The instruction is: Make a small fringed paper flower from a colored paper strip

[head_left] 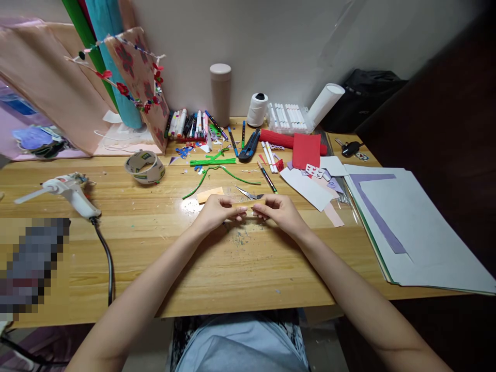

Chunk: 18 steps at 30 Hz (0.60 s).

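Both hands meet over the middle of the wooden table, a small orange-yellow strip (248, 204) stretched between them. Its left end is pinched by my left hand (221, 211), thumb on top. My right hand (277, 211) pinches the other end, with fingers curled beneath. Just behind my left hand lies a flat orange paper piece (210, 194). Scissors (248, 193) lie behind the strip, partly hidden by my right hand. Farther back a bent green stem (201, 182) rests on the table. Small dark scraps are scattered below the hands.
On the left are a hot glue gun (73, 194) with a black cable and a tape roll (144, 167). A blue cutter (250, 146), markers (189, 124), a tumbler (220, 95) and a thread spool (257, 110) stand or lie behind. Large paper sheets (426, 227) cover the right side.
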Available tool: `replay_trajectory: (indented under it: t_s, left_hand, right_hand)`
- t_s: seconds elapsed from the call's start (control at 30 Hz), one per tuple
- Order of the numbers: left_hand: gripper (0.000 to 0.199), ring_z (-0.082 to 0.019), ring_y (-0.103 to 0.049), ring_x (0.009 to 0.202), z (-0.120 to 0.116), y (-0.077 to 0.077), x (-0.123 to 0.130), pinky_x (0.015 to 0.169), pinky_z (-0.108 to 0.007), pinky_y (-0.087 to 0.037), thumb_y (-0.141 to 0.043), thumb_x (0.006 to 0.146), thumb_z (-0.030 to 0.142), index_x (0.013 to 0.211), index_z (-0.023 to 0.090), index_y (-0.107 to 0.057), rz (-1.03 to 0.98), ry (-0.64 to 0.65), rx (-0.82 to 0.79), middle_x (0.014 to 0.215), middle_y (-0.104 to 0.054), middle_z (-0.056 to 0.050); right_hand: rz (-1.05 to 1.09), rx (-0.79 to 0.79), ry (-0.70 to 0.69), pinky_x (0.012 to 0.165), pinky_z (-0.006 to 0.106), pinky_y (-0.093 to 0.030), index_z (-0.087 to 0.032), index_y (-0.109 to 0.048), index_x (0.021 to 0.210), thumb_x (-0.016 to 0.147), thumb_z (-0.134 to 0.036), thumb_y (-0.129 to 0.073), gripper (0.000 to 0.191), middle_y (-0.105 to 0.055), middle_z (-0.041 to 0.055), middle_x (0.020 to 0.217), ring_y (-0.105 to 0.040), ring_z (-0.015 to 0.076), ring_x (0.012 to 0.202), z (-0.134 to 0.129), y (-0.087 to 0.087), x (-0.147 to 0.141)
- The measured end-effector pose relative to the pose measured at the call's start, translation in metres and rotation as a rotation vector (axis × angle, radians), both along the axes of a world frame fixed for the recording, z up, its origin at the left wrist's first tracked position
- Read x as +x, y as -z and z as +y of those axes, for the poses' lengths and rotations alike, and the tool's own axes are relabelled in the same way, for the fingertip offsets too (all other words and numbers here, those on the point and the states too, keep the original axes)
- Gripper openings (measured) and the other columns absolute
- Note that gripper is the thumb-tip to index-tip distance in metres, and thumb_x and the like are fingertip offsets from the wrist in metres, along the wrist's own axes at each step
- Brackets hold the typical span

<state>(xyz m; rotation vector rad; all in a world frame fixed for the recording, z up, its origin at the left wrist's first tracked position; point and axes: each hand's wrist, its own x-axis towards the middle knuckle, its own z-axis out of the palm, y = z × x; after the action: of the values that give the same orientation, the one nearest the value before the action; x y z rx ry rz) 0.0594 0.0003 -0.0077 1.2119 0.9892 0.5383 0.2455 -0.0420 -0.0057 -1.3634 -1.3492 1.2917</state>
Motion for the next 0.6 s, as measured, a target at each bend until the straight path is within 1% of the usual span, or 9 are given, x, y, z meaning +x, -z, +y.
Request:
replay_trajectory:
  t_s: [0.1, 0.2, 0.27, 0.33, 0.43, 0.5, 0.6]
  left_hand:
    - [0.032, -0.014, -0.062, 0.057, 0.0016, -0.0012, -0.0006, 0.058, -0.024, -0.05, -0.077, 0.058, 0.039, 0.071, 0.01, -0.071, 0.015, -0.074, 0.002, 0.063, -0.069, -0.006]
    - [0.034, -0.013, -0.063, 0.059, 0.003, -0.0034, -0.0005, 0.06, -0.024, -0.051, -0.077, 0.058, 0.042, 0.07, 0.011, -0.071, -0.012, -0.151, -0.033, 0.067, -0.07, -0.007]
    - [0.035, -0.012, -0.061, 0.054, 0.0035, -0.0047, -0.0001, 0.057, -0.023, -0.05, -0.077, 0.058, 0.044, 0.067, 0.011, -0.07, -0.019, -0.166, -0.043, 0.065, -0.069, -0.007]
    - [0.036, -0.011, -0.059, 0.049, 0.004, -0.0055, 0.0003, 0.052, -0.023, -0.049, -0.078, 0.056, 0.044, 0.062, 0.01, -0.068, -0.006, -0.166, -0.04, 0.058, -0.067, -0.006]
    - [0.038, -0.011, -0.057, 0.045, 0.0049, -0.0059, 0.0002, 0.049, -0.023, -0.048, -0.079, 0.052, 0.045, 0.059, 0.01, -0.065, 0.005, -0.176, -0.042, 0.054, -0.065, -0.005]
    - [0.039, -0.011, -0.058, 0.047, 0.0052, -0.0057, 0.0002, 0.051, -0.023, -0.048, -0.079, 0.052, 0.046, 0.061, 0.01, -0.065, -0.011, -0.183, -0.061, 0.059, -0.067, -0.007]
    - [0.04, -0.014, -0.064, 0.059, 0.0032, -0.0053, 0.0019, 0.06, -0.025, -0.052, -0.077, 0.057, 0.045, 0.075, 0.011, -0.067, -0.076, -0.187, -0.072, 0.075, -0.072, -0.009]
  right_hand:
    - [0.086, -0.076, 0.031, 0.051, 0.022, -0.041, -0.012, -0.062, 0.063, 0.07, -0.044, -0.069, 0.033, -0.063, 0.0023, 0.062, -0.051, 0.009, 0.052, 0.0013, 0.0006, -0.0017]
    - [0.136, -0.101, 0.026, 0.053, 0.022, -0.043, -0.012, -0.066, 0.068, 0.07, -0.044, -0.069, 0.033, -0.066, 0.0037, 0.067, -0.054, 0.0087, 0.054, 0.0019, 0.0033, -0.003]
    - [0.145, -0.106, 0.01, 0.053, 0.022, -0.044, -0.012, -0.068, 0.073, 0.072, -0.046, -0.067, 0.034, -0.066, 0.0035, 0.066, -0.055, 0.0092, 0.054, 0.0017, 0.0052, -0.0035]
    - [0.141, -0.096, -0.021, 0.053, 0.022, -0.045, -0.012, -0.069, 0.075, 0.074, -0.05, -0.064, 0.038, -0.064, 0.0032, 0.063, -0.055, 0.0098, 0.054, 0.0011, 0.0064, -0.0038]
    - [0.117, -0.058, -0.058, 0.05, 0.021, -0.042, -0.012, -0.069, 0.071, 0.078, -0.053, -0.057, 0.043, -0.063, 0.0033, 0.059, -0.053, 0.0092, 0.051, 0.0001, 0.0071, -0.0039]
    - [0.097, -0.037, -0.028, 0.047, 0.02, -0.039, -0.012, -0.068, 0.067, 0.08, -0.053, -0.055, 0.044, -0.063, 0.0033, 0.056, -0.051, 0.0083, 0.048, -0.0004, 0.0075, -0.0041]
    - [0.09, -0.012, 0.067, 0.044, 0.02, -0.034, -0.013, -0.066, 0.064, 0.082, -0.052, -0.053, 0.045, -0.061, 0.0027, 0.052, -0.047, 0.0075, 0.044, -0.0009, 0.009, -0.006]
